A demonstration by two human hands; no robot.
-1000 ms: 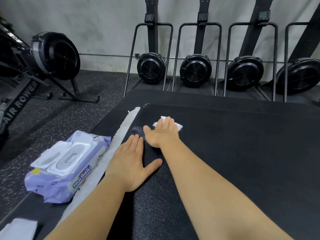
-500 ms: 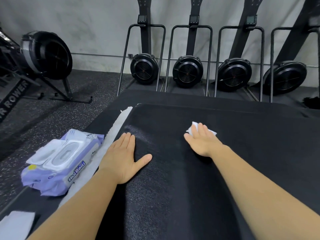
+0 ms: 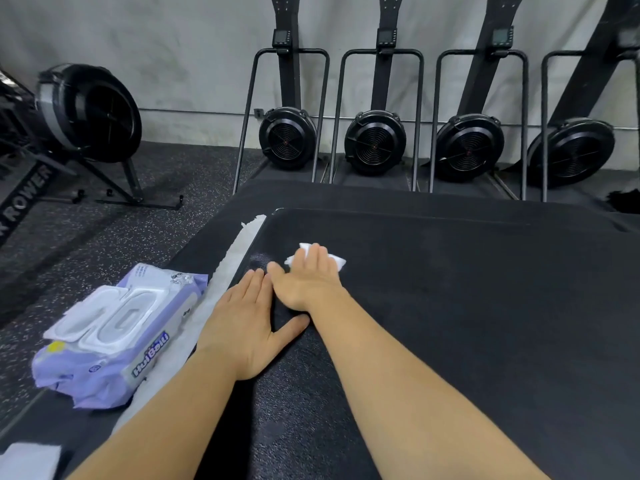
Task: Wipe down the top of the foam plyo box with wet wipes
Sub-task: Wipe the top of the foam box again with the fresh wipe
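The right hand (image 3: 304, 278) is lying flat, fingers straight and together, and is pressing a crumpled white wet wipe (image 3: 338, 263) against the black top of the foam plyo box (image 3: 467, 323). The wipe is sitting under the fingertips near the far left corner of the top, with its edges showing beyond the fingers. The left hand (image 3: 242, 327) is resting palm down on the same top, just beside the right hand, with fingers extended and thumb spread out toward the right wrist; it is holding nothing. A white strip (image 3: 239, 247) is running along the left edge of the box top. A purple pack of wet wipes (image 3: 114, 337) with a white flip lid is lying just left of that strip. A white sheet (image 3: 27, 460) is showing at the lower left corner. Four black fan machines (image 3: 287, 138) are standing against the wall behind the box, and an air rower (image 3: 90, 112) is standing on the speckled floor (image 3: 104, 230) to the left.
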